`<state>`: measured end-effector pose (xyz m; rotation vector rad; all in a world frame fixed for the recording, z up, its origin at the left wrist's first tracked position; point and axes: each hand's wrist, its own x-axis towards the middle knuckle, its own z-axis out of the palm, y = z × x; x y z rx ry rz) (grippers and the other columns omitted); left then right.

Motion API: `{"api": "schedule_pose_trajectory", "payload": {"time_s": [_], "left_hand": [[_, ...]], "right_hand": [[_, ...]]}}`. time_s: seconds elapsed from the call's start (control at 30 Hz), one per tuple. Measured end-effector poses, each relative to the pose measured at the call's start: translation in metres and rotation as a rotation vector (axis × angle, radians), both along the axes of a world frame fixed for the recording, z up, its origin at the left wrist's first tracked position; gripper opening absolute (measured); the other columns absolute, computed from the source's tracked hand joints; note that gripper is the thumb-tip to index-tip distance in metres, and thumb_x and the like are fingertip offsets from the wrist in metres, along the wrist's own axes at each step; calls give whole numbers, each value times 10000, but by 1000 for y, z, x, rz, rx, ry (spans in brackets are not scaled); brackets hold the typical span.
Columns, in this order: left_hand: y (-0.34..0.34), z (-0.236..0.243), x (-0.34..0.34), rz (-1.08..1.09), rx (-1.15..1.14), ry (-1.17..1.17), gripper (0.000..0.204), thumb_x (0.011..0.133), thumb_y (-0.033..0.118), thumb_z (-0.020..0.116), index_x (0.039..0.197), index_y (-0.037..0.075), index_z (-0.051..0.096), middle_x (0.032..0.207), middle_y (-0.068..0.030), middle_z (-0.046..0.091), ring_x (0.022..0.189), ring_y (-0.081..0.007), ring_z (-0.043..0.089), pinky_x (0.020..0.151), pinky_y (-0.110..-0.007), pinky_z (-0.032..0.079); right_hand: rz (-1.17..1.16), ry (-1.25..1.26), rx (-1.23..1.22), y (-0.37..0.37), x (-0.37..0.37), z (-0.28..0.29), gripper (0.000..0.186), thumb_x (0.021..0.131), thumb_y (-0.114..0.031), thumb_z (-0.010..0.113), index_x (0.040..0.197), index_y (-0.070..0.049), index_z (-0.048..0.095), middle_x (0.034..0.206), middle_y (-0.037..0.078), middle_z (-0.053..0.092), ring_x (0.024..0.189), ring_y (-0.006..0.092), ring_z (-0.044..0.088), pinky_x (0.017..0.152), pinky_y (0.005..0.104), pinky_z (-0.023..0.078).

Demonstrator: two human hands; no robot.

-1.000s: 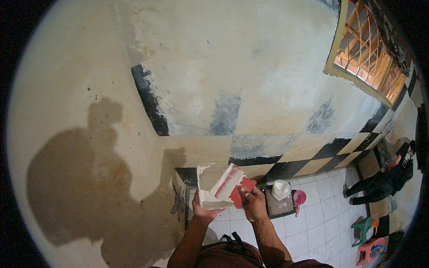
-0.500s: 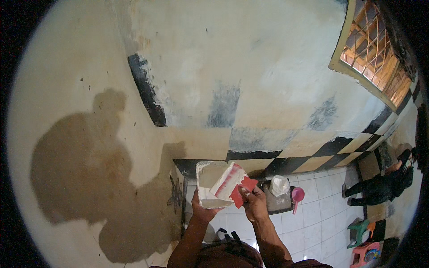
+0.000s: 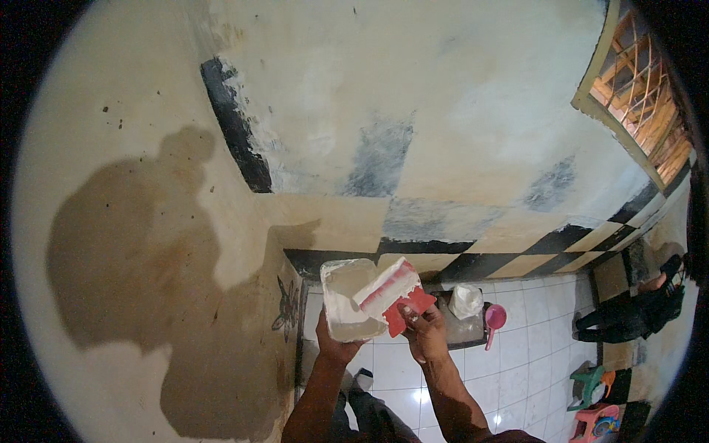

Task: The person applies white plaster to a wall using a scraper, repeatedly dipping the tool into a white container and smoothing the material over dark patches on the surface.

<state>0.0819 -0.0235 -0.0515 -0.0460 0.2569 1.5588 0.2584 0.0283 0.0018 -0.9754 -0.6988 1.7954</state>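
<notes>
My left hand [image 3: 337, 345] grips a white rectangular tub [image 3: 329, 310] from below, near its left front corner. Wet whitish paste coats the inside of the tub. A red wide-bladed putty spreader [image 3: 411, 304] is pinched by its handle side in my right hand [image 3: 428, 336]. Its blade, smeared with white paste, lies slanted over the tub's right edge. Whether the blade touches the rim cannot be made out. Behind the tub stands the wall [image 3: 473, 140], with cream and black checks partly covered by whitish filler.
On the tiled floor, a dark tray [image 3: 465, 334] bears a white bag [image 3: 466, 301], beside a pink dipper [image 3: 495, 317]. Green [image 3: 586, 387] and pink [image 3: 592, 423] stools stand at lower right. Another person [image 3: 636, 314] is at far right, below a barred window [image 3: 641, 100]. A side wall [image 3: 111, 244] rises close on my left.
The view has shifted a little, and my legs and a foot now show below. The spreader has moved slightly up and right over the tub's edge. Both hands keep their hold.
</notes>
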Motion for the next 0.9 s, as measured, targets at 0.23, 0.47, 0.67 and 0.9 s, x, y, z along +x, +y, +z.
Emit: {"api": "schedule_pose_trajectory", "payload": {"time_s": [0.23,0.47,0.67,0.9], "left_hand": [[27,-30,-23,60,25,-11,556,946,477,381,1381,133,410,1303,-108,517,1192,-326,518,943,-547,469],[42,-103,-51,205,124,628,584,930,480,419,1396,128,403,1374,-105,470,1239,-305,489,1005,-529,422],[37,-164,-94,189,98,366,592,932,503,414,1411,156,400,1399,-69,465,1287,-284,446,1050,-502,381],[23,-193,-113,318,5,129,556,924,467,461,1376,145,436,1325,-76,533,1188,-298,540,986,-506,447]], "right_hand": [[-36,48,-19,27,-26,-40,310,858,-92,681,1150,-84,576,1084,49,637,968,183,630,781,371,547],[-2,69,19,62,-64,-87,351,869,-113,666,1197,-76,545,1096,51,630,986,198,622,815,367,529],[-30,80,-45,106,-101,-152,341,874,-114,659,1197,-142,554,1078,-10,631,879,132,597,674,279,456],[-56,94,-1,152,-133,-237,276,855,-119,674,1114,-133,581,1042,12,639,933,160,609,743,372,466]]}}
